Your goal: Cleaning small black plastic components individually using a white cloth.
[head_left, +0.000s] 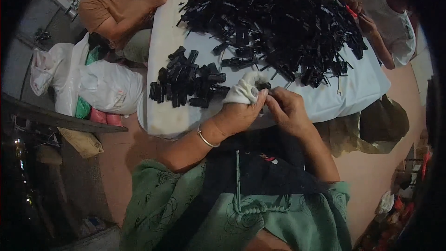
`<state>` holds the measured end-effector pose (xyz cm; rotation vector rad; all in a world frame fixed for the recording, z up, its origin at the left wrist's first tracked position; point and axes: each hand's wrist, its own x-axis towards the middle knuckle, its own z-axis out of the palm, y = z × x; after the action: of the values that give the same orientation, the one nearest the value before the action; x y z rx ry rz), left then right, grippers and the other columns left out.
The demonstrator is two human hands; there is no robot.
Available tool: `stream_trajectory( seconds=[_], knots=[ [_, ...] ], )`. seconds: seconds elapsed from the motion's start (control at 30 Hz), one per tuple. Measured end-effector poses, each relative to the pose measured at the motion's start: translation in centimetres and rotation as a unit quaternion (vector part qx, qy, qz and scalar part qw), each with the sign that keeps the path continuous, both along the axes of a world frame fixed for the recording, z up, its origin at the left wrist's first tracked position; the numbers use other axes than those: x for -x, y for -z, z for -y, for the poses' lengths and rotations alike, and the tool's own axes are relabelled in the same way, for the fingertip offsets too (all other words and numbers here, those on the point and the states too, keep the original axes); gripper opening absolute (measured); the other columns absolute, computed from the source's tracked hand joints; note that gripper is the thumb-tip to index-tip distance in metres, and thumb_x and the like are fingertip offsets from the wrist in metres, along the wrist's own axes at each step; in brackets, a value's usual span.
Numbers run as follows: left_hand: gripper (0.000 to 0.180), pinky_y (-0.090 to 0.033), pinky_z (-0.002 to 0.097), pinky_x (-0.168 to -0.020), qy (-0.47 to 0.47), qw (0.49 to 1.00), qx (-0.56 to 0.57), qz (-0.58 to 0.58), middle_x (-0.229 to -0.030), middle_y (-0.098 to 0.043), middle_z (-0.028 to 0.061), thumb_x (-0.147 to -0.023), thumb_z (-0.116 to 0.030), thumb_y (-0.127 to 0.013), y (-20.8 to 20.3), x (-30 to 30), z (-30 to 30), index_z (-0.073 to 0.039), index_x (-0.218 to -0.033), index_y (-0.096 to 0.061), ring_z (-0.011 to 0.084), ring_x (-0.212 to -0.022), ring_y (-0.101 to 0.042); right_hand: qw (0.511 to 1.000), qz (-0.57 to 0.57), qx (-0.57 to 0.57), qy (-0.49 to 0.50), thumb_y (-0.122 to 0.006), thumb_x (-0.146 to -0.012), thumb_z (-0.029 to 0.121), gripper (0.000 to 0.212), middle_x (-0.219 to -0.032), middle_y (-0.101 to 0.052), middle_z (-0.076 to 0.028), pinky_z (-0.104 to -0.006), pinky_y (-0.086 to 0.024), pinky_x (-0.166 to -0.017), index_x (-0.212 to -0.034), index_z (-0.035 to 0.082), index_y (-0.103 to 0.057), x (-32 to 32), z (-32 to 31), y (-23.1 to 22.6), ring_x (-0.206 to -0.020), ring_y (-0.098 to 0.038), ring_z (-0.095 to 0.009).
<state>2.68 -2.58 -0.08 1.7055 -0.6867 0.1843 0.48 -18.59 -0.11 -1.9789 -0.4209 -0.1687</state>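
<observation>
My left hand [242,107] wears a white cloth covering over its fingers and is closed around a small black plastic part [264,86]. Against that part, the thumb and fingers of my right hand [290,114] are pinched together; what lies between their tips is too small to make out. Just left of my hands is a smaller heap of black plastic pieces [179,81], blocky in shape. Beyond them a much larger pile of black plastic parts [278,18] spreads over the far side of the table, many with thin stems sticking out.
A pale cloth covers the table [169,123]. A small metal tool [340,86] lies near its right edge. One person in a brown shirt [109,9] sits at the far left, another in white [390,18] at the far right. White plastic bags [109,86] stand left of the table.
</observation>
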Motion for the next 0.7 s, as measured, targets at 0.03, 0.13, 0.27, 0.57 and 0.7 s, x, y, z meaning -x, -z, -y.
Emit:
stream_trajectory(
  seconds=[0.03, 0.13, 0.27, 0.57, 0.7],
  knots=[
    [0.022, -0.044, 0.0225, -0.065, 0.002, 1.0, 0.0, -0.001, -0.086, -0.056, 0.0049, -0.087, -0.009, -0.051, 0.1, 0.0, -0.1, 0.002, -0.106, -0.049, 0.0084, -0.075, -0.051, 0.999, 0.033, 0.029, -0.004, -0.061, -0.078, 0.011, 0.013, -0.062, -0.05, -0.013, -0.032, -0.037, -0.048, -0.076, 0.0, -0.053, 0.2, 0.1, 0.0, -0.051, -0.046, -0.021],
    [0.022, -0.045, 0.0268, -0.066, 0.014, 0.989, -0.008, -0.145, -0.088, -0.057, 0.0091, -0.086, -0.01, -0.052, -0.1, 0.6, -0.2, 0.001, -0.105, -0.049, 0.0134, -0.074, -0.055, 0.998, 0.042, 0.018, -0.051, -0.062, -0.076, 0.008, 0.012, -0.06, -0.049, -0.013, -0.0321, -0.037, -0.047, -0.073, 0.001, -0.053, 2.0, -0.4, -2.7, -0.05, -0.047, -0.023],
    [0.023, -0.044, 0.0222, -0.065, 0.079, 0.951, 0.091, -0.286, -0.088, -0.056, 0.0033, -0.085, -0.006, -0.052, -1.1, 1.4, -0.1, 0.0, -0.108, -0.049, 0.007, -0.076, -0.052, 0.976, 0.174, 0.022, 0.13, -0.067, -0.074, 0.012, 0.022, -0.056, -0.047, -0.01, -0.0303, -0.036, -0.045, -0.067, 0.001, -0.051, 1.2, -1.4, -0.7, -0.047, -0.042, -0.018],
    [0.029, -0.046, 0.0248, -0.07, 0.001, 0.992, -0.039, -0.123, -0.09, -0.059, 0.0067, -0.078, -0.003, -0.056, 0.2, 1.9, -0.6, 0.001, -0.107, -0.051, 0.0125, -0.082, -0.056, 0.999, -0.031, -0.025, 0.021, -0.053, -0.087, 0.019, 0.026, -0.054, -0.044, -0.009, -0.0304, -0.035, -0.047, -0.07, -0.001, -0.049, 1.4, -0.8, -0.1, -0.051, -0.04, -0.013],
    [0.025, -0.046, 0.0298, -0.071, -0.079, 0.971, -0.226, 0.01, -0.09, -0.06, 0.012, -0.077, -0.002, -0.056, -2.3, 2.9, 0.1, 0.002, -0.101, -0.053, 0.0179, -0.085, -0.057, 0.986, -0.132, -0.1, 0.027, -0.049, -0.09, 0.021, 0.028, -0.054, -0.042, -0.009, -0.0318, -0.036, -0.049, -0.072, -0.001, -0.05, 1.6, -1.4, 0.9, -0.053, -0.04, -0.014]
  ],
)
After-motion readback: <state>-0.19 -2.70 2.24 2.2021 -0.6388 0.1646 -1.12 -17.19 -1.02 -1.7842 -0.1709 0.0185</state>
